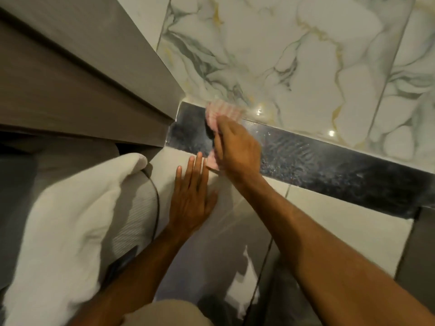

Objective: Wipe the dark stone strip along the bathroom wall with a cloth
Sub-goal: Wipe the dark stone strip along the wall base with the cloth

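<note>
A dark speckled stone strip (317,161) runs from the centre to the right edge, between the marble wall and a pale lower tile. My right hand (235,149) presses a pink-and-white checked cloth (223,111) on the strip's left end; the cloth looks blurred. A corner of it pokes out below my palm. Wipe streaks show on the strip to the right of the hand. My left hand (191,196) lies flat with fingers spread on the pale tile just under the strip, holding nothing.
White marble wall (282,55) with grey and gold veins rises above the strip. A grey-brown cabinet (82,78) juts out at left, touching the strip's end. A white towel (70,220) lies at lower left. The glossy floor tile (223,267) reflects light.
</note>
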{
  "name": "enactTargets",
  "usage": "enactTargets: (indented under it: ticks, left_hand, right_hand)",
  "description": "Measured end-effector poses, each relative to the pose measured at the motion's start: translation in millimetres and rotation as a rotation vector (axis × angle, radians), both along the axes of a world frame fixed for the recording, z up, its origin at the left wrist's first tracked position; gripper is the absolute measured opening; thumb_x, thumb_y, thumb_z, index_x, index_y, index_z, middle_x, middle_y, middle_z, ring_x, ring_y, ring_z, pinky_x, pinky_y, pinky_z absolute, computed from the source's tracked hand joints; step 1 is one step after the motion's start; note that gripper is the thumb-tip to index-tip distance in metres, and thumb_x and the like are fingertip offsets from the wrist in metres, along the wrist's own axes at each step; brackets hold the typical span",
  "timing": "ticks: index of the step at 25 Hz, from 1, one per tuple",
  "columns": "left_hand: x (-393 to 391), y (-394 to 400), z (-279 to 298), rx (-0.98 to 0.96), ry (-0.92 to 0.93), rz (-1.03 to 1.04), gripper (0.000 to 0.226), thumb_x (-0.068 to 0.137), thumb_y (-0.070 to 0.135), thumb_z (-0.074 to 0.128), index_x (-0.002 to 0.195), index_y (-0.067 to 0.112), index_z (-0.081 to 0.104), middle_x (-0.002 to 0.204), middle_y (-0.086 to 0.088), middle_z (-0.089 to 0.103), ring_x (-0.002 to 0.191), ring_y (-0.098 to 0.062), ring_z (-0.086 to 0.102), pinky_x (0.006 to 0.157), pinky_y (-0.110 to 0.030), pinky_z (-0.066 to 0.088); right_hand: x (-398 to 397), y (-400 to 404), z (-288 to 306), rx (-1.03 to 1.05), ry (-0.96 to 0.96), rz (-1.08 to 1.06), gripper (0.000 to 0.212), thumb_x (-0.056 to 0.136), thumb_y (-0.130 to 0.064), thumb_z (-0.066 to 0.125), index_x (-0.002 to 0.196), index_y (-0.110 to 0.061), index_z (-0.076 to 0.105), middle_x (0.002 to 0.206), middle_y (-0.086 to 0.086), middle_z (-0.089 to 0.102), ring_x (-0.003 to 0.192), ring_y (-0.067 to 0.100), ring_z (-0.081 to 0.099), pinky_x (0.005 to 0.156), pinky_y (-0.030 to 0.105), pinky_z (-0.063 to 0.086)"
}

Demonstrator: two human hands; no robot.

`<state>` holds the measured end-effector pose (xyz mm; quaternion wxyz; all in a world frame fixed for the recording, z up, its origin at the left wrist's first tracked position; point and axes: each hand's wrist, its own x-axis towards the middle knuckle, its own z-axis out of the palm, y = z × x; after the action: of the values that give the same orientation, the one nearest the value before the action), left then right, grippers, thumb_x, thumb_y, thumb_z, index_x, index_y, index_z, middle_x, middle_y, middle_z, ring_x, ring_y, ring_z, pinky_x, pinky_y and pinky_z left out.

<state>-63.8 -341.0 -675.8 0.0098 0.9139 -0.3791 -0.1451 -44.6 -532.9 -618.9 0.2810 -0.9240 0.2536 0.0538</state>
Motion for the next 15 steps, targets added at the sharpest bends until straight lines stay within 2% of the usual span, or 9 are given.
enactTargets:
  ticks: [2, 3, 5, 6, 7, 11, 13, 15]
  left_hand:
    - [-5, 7, -21, -0.070, -0.033, 0.053, 0.079, 0.111, 0.055, 0.032, 0.172, 0.005, 0.032, 0.184, -0.019, 0.019, 0.172, -0.036, 0.016, 0.141, -0.060, 0.010]
    - [-5, 10, -29, -0.109, -0.065, 0.073, 0.079, 0.110, 0.053, 0.035, 0.172, 0.003, 0.032, 0.183, -0.020, 0.021, 0.172, -0.036, 0.018, 0.141, -0.061, 0.011]
    - [-4, 14, -35, -0.154, -0.100, 0.100, 0.081, 0.109, 0.051, 0.036, 0.172, 0.002, 0.028, 0.183, -0.021, 0.022, 0.172, -0.036, 0.018, 0.141, -0.060, 0.010]
    - [-4, 16, -35, -0.159, -0.109, 0.104, 0.081, 0.109, 0.051, 0.036, 0.173, 0.001, 0.027, 0.183, -0.021, 0.021, 0.172, -0.036, 0.018, 0.141, -0.060, 0.011]
    - [-4, 16, -34, -0.162, -0.118, 0.112, 0.082, 0.108, 0.051, 0.036, 0.172, 0.001, 0.027, 0.183, -0.022, 0.022, 0.172, -0.037, 0.019, 0.141, -0.060, 0.012]
    - [-14, 14, -28, -0.140, -0.177, 0.195, 0.079, 0.112, 0.051, 0.031, 0.171, -0.002, 0.029, 0.180, -0.025, 0.027, 0.168, -0.040, 0.027, 0.137, -0.061, 0.026]
    - [-16, 15, -29, -0.123, -0.204, 0.196, 0.077, 0.114, 0.052, 0.022, 0.174, 0.001, 0.023, 0.182, -0.022, 0.023, 0.170, -0.037, 0.023, 0.139, -0.059, 0.024]
    - [-15, 17, -35, -0.139, -0.173, 0.194, 0.078, 0.113, 0.053, 0.019, 0.175, 0.004, 0.020, 0.184, -0.019, 0.018, 0.172, -0.034, 0.018, 0.141, -0.057, 0.017]
  right_hand:
    - [3, 10, -22, -0.100, -0.116, 0.121, 0.049, 0.116, -0.037, 0.047, 0.151, -0.007, 0.065, 0.153, 0.018, 0.067, 0.136, 0.033, 0.067, 0.107, 0.041, 0.054]
    - [9, 12, -33, -0.124, -0.170, 0.133, 0.054, 0.115, -0.038, 0.044, 0.153, -0.004, 0.064, 0.159, 0.020, 0.061, 0.145, 0.036, 0.061, 0.118, 0.045, 0.049]
    - [24, 15, -46, -0.104, -0.132, 0.176, 0.065, 0.117, -0.042, 0.032, 0.169, -0.005, 0.040, 0.180, 0.019, 0.032, 0.169, 0.034, 0.030, 0.139, 0.046, 0.021]
    - [30, 18, -50, -0.113, -0.085, 0.203, 0.067, 0.118, -0.043, 0.029, 0.174, -0.006, 0.024, 0.185, 0.017, 0.016, 0.174, 0.031, 0.014, 0.142, 0.044, 0.007]
    - [32, 22, -56, -0.137, -0.062, 0.212, 0.069, 0.119, -0.042, 0.027, 0.176, -0.006, 0.013, 0.186, 0.016, 0.006, 0.175, 0.029, 0.005, 0.143, 0.044, 0.001]
    - [-10, 31, -63, -0.218, -0.065, 0.327, 0.066, 0.120, -0.033, 0.027, 0.176, -0.003, 0.011, 0.186, 0.018, 0.005, 0.175, 0.029, 0.005, 0.144, 0.047, 0.009]
    - [-20, 25, -67, -0.249, -0.073, 0.377, 0.066, 0.119, -0.030, 0.028, 0.176, -0.002, 0.009, 0.186, 0.018, 0.004, 0.175, 0.028, 0.004, 0.144, 0.046, 0.006]
    - [6, 21, -67, -0.258, -0.099, 0.293, 0.070, 0.115, -0.027, 0.035, 0.175, -0.001, 0.011, 0.186, 0.020, 0.007, 0.175, 0.029, 0.007, 0.144, 0.045, 0.006]
